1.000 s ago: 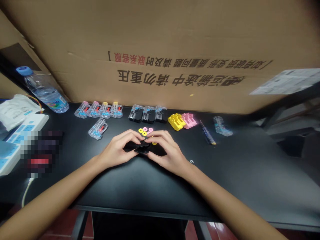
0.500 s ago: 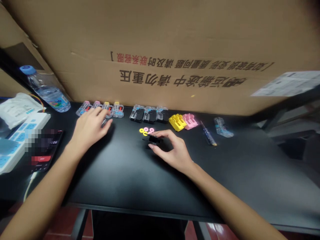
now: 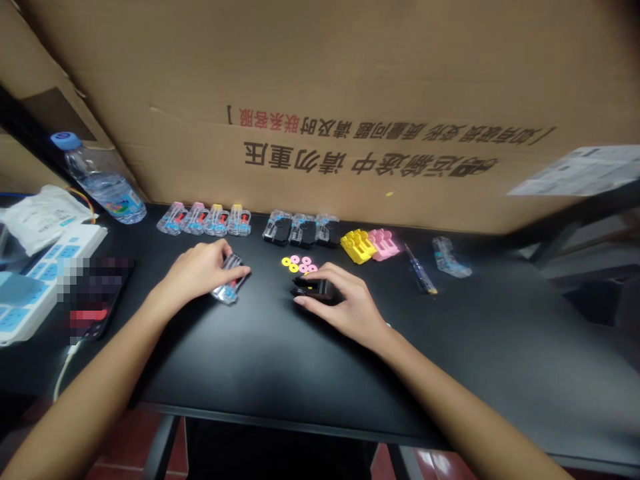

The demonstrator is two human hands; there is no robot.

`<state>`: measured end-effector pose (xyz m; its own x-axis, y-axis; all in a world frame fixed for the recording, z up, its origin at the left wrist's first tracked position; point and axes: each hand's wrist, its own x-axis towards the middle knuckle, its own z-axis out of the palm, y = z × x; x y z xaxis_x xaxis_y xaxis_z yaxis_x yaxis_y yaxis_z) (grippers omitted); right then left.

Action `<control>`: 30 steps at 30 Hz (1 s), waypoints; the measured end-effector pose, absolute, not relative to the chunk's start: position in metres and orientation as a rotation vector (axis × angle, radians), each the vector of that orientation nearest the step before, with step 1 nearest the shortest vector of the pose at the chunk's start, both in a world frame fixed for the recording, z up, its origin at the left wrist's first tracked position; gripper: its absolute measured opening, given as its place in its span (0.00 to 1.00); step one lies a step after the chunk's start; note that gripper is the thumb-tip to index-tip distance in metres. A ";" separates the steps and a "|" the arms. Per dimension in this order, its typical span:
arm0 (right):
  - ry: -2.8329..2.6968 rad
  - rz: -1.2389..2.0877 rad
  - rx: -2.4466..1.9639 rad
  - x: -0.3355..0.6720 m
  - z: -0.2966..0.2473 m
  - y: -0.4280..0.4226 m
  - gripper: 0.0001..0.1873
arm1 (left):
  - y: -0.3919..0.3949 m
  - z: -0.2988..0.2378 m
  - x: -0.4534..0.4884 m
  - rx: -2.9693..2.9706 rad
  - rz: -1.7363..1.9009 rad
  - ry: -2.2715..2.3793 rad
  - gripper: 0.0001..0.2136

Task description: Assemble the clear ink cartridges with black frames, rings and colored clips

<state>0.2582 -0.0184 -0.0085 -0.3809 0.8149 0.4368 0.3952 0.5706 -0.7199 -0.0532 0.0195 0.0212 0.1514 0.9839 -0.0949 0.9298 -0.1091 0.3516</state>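
My left hand (image 3: 200, 270) is closed round a clear plastic part with red and blue inside (image 3: 229, 285), holding it low over the black table (image 3: 280, 360). My right hand (image 3: 345, 303) pinches a small black part (image 3: 313, 289) near the table's middle. Just beyond that black part lie several small yellow and pink rings (image 3: 299, 264).
Along the cardboard wall (image 3: 350, 100) stand a row of clear parts with coloured caps (image 3: 205, 219), clear parts with black inserts (image 3: 301, 229), a yellow piece (image 3: 358, 245), a pink piece (image 3: 384, 243), a screwdriver (image 3: 420, 270) and another clear part (image 3: 450, 258). A water bottle (image 3: 103, 183), power strip (image 3: 35, 280) and phone (image 3: 95, 293) lie left.
My left hand left the black part, reached to the loose clear part on the left, closed on it and has brought it toward the middle. My right hand stayed on the black part.
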 end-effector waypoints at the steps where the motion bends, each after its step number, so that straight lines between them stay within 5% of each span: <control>1: -1.994 0.666 -0.972 0.258 -0.008 -0.018 0.12 | 0.018 0.020 -0.049 2.088 0.277 1.751 0.24; 9: -1.981 0.807 -0.988 0.255 -0.005 -0.021 0.13 | 0.002 0.014 -0.020 2.052 0.668 1.313 0.19; 15: -1.984 0.799 -1.021 0.256 -0.007 -0.019 0.13 | -0.004 0.007 -0.015 2.189 0.642 1.092 0.16; 22: -2.006 0.855 -1.033 0.257 -0.008 -0.017 0.13 | -0.006 -0.005 -0.011 2.097 0.649 0.993 0.26; 30: -1.943 1.013 -1.140 0.255 -0.007 -0.022 0.14 | -0.005 -0.003 -0.009 2.140 0.603 1.029 0.19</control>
